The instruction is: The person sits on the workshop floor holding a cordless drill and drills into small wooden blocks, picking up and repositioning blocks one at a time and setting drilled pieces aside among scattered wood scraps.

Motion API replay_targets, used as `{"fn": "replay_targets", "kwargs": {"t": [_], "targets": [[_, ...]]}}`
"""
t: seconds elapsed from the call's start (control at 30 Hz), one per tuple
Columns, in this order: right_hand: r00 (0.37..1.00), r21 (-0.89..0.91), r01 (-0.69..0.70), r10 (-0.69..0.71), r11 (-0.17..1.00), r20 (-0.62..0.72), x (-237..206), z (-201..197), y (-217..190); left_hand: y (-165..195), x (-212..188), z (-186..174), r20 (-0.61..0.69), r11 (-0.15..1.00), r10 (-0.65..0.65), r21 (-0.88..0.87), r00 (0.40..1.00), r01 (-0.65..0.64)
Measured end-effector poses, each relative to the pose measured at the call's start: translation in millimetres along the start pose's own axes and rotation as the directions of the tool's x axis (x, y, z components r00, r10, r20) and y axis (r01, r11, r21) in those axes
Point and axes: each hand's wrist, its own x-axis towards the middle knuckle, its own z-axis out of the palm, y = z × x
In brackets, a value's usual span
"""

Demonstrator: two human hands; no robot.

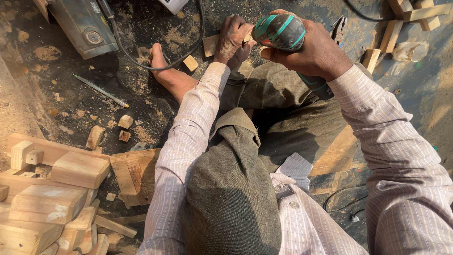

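I sit on the ground with my knees drawn up. My right hand grips a teal and grey power drill, held pointing down past my legs. My left hand presses on a small flat wood piece lying on the ground just left of the drill's head. The drill's tip is hidden behind the tool body and my hands. My bare foot rests on the sawdust-covered floor to the left of that wood piece.
A stack of cut wood blocks fills the lower left. A pencil, small offcuts and a black cable lie on the dirty floor. A grey machine sits top left. Wood pieces and pliers lie top right.
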Motion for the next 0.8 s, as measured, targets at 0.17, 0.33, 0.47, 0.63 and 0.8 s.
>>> {"fn": "replay_targets", "kwargs": {"t": [0.17, 0.33, 0.47, 0.63, 0.8], "targets": [[0.999, -0.003, 0.026, -0.026, 1.000, -0.018, 2.5, 2.7, 2.3, -0.3, -1.3, -0.2, -0.007, 1.000, 0.003, -0.009, 1.000, -0.003], [1.000, -0.019, -0.017, 0.018, 1.000, 0.005, 3.7, 3.9, 4.9, -0.4, -1.7, -0.9, -0.020, 1.000, 0.005, -0.023, 1.000, -0.005], [1.000, -0.005, -0.010, 0.009, 1.000, -0.021, 1.9, 5.3, 5.3, -0.8, 0.7, -2.4, -0.061, 0.998, 0.058, -0.032, 0.996, -0.060], [1.000, -0.038, -0.005, 0.004, 0.999, -0.023, 2.7, 7.5, 6.0, -1.2, -0.6, -3.0, -0.018, 0.999, 0.034, -0.017, 0.999, -0.034], [0.997, 0.014, -0.075, 0.075, 0.997, -0.009, 3.9, 7.6, 2.4, -0.1, -0.6, -2.8, -0.022, 0.999, 0.035, 0.017, 0.999, -0.035]]}}
